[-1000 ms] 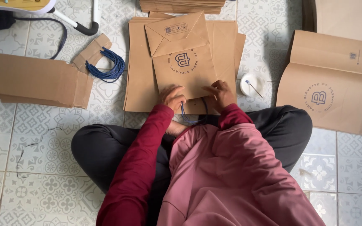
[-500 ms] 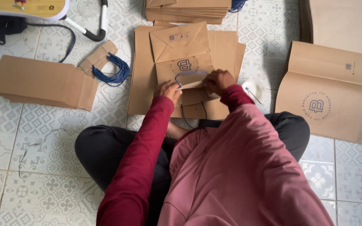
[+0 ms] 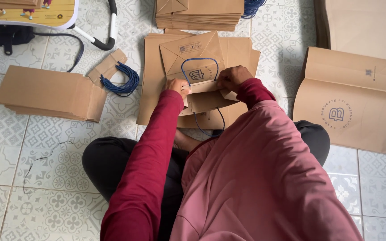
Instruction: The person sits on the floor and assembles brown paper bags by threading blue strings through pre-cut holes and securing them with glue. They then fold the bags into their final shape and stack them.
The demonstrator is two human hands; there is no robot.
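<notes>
Presently we record a stack of flat brown cardboard [image 3: 45,91] and a bundle of blue cords [image 3: 120,80] left of the paper bag [image 3: 197,67]. Our left hand [image 3: 176,85] and right hand [image 3: 233,78] pinch a blue cord handle [image 3: 199,59] against the bag's mouth, fingers closed narrow. More flat bags [image 3: 354,107] lie right of it.

This looks like a room in a home used for handwork. The floor is of pale patterned ceramic tiles [image 3: 45,178]. Stacks of flat brown paper bags [image 3: 199,12] lie far, a bundle of blue cords [image 3: 121,80] at the left, and a small folding table with a yellow top [image 3: 45,13] at the far left.
</notes>
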